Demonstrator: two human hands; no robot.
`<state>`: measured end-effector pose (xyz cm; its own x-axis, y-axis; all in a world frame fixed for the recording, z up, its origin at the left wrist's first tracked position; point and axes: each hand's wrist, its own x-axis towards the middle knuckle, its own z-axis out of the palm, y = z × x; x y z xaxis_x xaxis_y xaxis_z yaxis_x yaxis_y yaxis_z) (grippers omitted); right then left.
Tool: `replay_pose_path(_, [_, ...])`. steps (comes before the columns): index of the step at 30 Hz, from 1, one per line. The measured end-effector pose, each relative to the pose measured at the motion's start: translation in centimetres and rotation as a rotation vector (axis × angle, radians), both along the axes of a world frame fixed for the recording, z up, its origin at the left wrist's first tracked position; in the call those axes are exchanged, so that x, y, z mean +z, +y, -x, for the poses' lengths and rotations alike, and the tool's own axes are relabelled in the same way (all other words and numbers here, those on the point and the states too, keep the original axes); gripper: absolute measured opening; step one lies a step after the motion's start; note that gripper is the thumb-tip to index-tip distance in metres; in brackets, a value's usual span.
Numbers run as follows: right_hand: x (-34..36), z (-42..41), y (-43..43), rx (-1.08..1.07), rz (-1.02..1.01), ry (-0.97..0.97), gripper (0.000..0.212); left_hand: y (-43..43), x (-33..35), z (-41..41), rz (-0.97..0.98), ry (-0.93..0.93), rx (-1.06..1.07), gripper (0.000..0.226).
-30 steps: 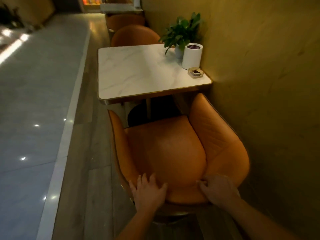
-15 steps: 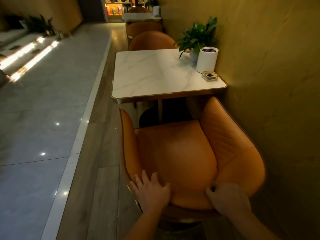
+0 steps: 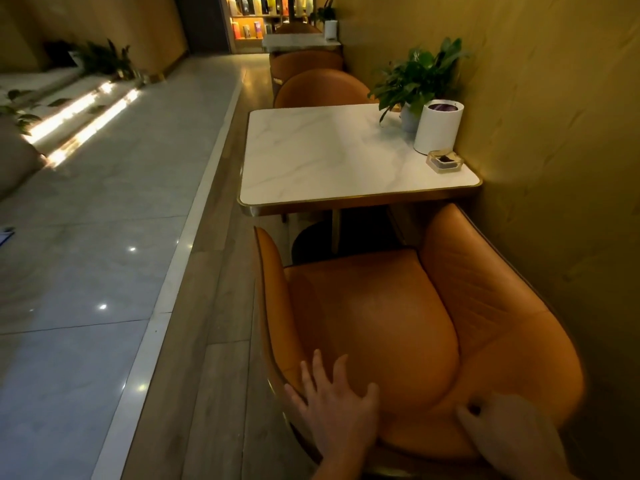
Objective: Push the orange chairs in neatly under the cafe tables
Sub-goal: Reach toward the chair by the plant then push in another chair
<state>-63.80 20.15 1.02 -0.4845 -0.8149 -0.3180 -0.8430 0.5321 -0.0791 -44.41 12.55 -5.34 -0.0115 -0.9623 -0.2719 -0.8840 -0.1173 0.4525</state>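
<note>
An orange padded chair (image 3: 374,323) stands facing a white marble cafe table (image 3: 329,161); its arm tips are close to the table's near edge and its seat lies outside it. My left hand (image 3: 334,407) lies flat on the top of the chair's backrest, fingers spread. My right hand (image 3: 509,431) is curled over the backrest rim at the right. A second orange chair (image 3: 322,88) sits at the far side of the table, pushed up to it. A third chair (image 3: 304,62) and another table (image 3: 298,41) stand further back.
A potted plant (image 3: 419,71), a white cylinder (image 3: 438,128) and a glass ashtray (image 3: 445,161) stand on the table by the yellow wall (image 3: 554,133), which runs close along the right. Left of a wood strip lies a wide polished floor (image 3: 86,220).
The view has lifted and shows more of the room ahead. Both hands stay on the backrest; my left fingers have spread wider. The chair's gap to the table looks unchanged.
</note>
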Motion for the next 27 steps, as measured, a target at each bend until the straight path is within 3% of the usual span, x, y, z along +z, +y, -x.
replay_pose_path(4, [-0.9, -0.4, 0.5, -0.026, 0.01, 0.015, 0.045, 0.3, 0.0, -0.4, 0.05, 0.034, 0.014, 0.067])
replay_pose_path(13, [-1.6, -1.7, -0.6, -0.041, 0.107, -0.033, 0.046, -2.1, 0.1, -1.4, 0.096, 0.089, -0.025, 0.052])
replay_pose_path(22, [-1.9, -1.5, -0.6, 0.031, 0.129, 0.108, 0.055, -2.6, -1.0, -1.0, 0.161, 0.129, 0.012, 0.048])
replay_pose_path(27, [-1.7, -1.7, -2.0, -0.027, 0.195, 0.071, 0.055, -4.6, -1.3, -0.7, 0.185, 0.111, -0.006, 0.048])
